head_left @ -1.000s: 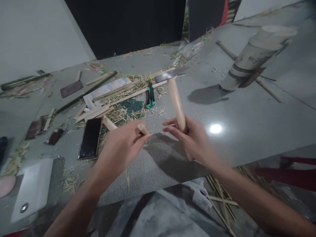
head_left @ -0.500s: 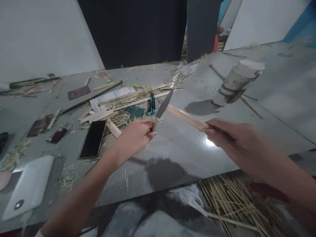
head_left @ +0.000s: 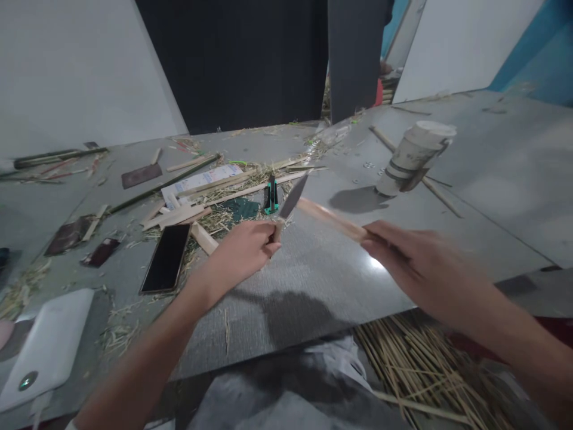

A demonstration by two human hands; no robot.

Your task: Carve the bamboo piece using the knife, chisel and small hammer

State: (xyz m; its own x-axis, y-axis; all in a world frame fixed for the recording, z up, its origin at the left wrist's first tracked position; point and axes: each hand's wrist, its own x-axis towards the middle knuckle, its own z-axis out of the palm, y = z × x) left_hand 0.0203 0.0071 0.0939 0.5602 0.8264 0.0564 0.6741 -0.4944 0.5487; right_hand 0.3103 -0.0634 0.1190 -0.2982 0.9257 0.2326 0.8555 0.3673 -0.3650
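My left hand is closed round the handle of a knife, whose blade slants up and to the right. My right hand grips one end of a pale wooden strip. The strip's far end is close to the blade; whether the two touch I cannot tell. Both hands are above the grey table. Behind the knife lies a green and black tool among thin shavings.
A black phone and a white device with a cable lie at the left. Wood pieces are behind my left hand. A pale cylinder stands tilted at the right. Thin sticks are below the table's front edge.
The view has shifted a little, so the table items sit slightly lower and further left. My right hand and the strip appear slightly further left; both grips are unchanged.
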